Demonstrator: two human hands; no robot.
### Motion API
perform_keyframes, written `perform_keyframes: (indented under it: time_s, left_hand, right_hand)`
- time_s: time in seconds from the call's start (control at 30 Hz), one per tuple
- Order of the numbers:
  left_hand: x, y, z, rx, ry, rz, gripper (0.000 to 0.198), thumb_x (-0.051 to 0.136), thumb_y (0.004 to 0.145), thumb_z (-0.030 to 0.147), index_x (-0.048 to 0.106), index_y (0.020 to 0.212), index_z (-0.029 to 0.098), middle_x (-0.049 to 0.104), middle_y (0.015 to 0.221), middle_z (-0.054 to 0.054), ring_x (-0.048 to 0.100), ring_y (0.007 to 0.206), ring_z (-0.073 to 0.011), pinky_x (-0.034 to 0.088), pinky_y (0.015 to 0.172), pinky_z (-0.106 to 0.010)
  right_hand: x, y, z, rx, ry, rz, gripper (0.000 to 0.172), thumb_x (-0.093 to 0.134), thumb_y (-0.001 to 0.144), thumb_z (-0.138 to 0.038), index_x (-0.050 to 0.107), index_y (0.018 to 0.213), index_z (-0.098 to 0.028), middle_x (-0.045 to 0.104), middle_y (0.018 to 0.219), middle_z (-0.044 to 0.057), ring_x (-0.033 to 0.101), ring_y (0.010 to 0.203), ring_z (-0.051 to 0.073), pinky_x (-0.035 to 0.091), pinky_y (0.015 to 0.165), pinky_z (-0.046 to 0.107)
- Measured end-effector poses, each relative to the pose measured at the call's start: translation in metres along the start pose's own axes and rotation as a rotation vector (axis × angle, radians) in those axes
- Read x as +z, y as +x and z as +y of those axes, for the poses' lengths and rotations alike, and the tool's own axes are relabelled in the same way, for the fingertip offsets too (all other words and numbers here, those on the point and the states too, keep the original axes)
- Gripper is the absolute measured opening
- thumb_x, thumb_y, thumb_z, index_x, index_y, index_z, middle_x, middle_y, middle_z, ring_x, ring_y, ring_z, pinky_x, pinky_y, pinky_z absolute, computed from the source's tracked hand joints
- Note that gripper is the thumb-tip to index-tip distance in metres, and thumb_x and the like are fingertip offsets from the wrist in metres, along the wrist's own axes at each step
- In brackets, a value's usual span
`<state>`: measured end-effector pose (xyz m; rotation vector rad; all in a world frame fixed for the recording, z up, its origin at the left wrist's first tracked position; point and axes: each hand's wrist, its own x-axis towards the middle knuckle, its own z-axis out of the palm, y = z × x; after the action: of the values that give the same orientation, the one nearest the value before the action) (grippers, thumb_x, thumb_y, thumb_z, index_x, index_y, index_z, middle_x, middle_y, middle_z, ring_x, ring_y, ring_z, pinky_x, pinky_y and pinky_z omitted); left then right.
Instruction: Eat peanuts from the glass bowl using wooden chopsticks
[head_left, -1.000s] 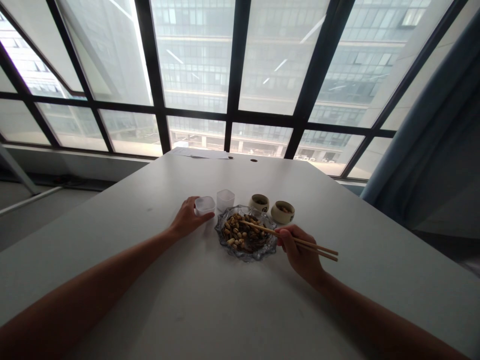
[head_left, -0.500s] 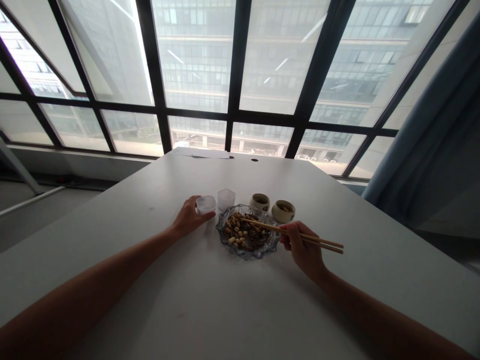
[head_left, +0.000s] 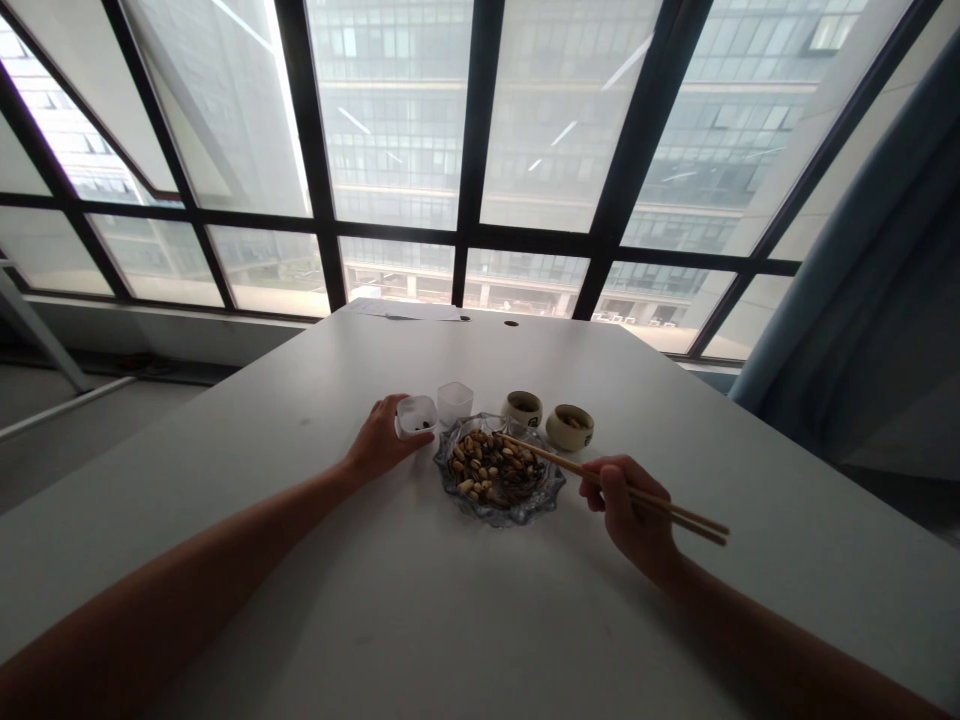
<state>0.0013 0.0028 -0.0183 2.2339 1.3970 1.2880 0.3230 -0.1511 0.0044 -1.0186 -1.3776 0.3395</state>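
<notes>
My left hand (head_left: 382,438) is wrapped round a small translucent cup (head_left: 416,417) with a few dark bits inside, just left of the glass bowl. In my right hand (head_left: 632,505) is a pair of wooden chopsticks (head_left: 694,522), their tips over the back middle of the nuts. The scalloped glass bowl (head_left: 499,514) holds pistachios (head_left: 476,467) and dark seeds (head_left: 517,478). A second translucent cup (head_left: 454,402) stands behind the bowl's left side. Whether the chopstick tips hold anything is too small to tell.
Two small cream-coloured pots, one (head_left: 522,408) behind the bowl and one (head_left: 570,427) to its right, stand on the white table (head_left: 420,620). White papers (head_left: 409,311) lie at the far edge, near two dark holes. Windows and a blue curtain (head_left: 847,270) are beyond.
My right hand has moved right and slightly toward me, and the chopstick tips have shifted right. The cup in my left hand is tipped more toward me, showing dark bits inside.
</notes>
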Motion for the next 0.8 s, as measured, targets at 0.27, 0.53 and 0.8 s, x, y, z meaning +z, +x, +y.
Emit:
perform_keyframes:
  time_s: [0.27,0.53,0.8]
  left_hand:
    - [-0.003,0.001,0.004,0.143,0.051,0.021,0.060,0.082,0.068,0.036,0.053,0.119,0.021,0.063,0.117,-0.010,0.059,0.113,-0.0305,0.052,0.096,-0.046]
    - [-0.006,-0.001,0.008,0.266,0.071,0.079,0.057,0.081,0.069,0.027,0.053,0.118,0.022,0.062,0.119,-0.009,0.057,0.114,-0.0287,0.050,0.098,-0.044]
    - [-0.007,0.000,0.013,0.173,0.068,0.026,0.058,0.082,0.068,0.029,0.054,0.118,0.023,0.063,0.119,-0.009,0.056,0.115,-0.0303,0.048,0.100,-0.046]
  right_hand:
    - [-0.008,-0.005,-0.003,-0.431,-0.191,-0.202,0.018,0.057,0.098,-0.035,0.068,0.095,-0.022,0.066,0.068,0.002,0.061,0.051,0.012,0.047,0.046,0.022]
    - [0.012,-0.003,-0.004,-0.011,0.029,0.047,0.038,0.054,0.097,-0.050,0.065,0.079,-0.019,0.060,0.054,0.000,0.051,0.041,0.011,0.041,0.036,0.022]
    - [0.011,0.006,-0.022,-0.080,-0.036,-0.011,0.041,0.057,0.091,-0.060,0.067,0.081,-0.021,0.062,0.056,0.001,0.053,0.044,0.014,0.043,0.042,0.027]
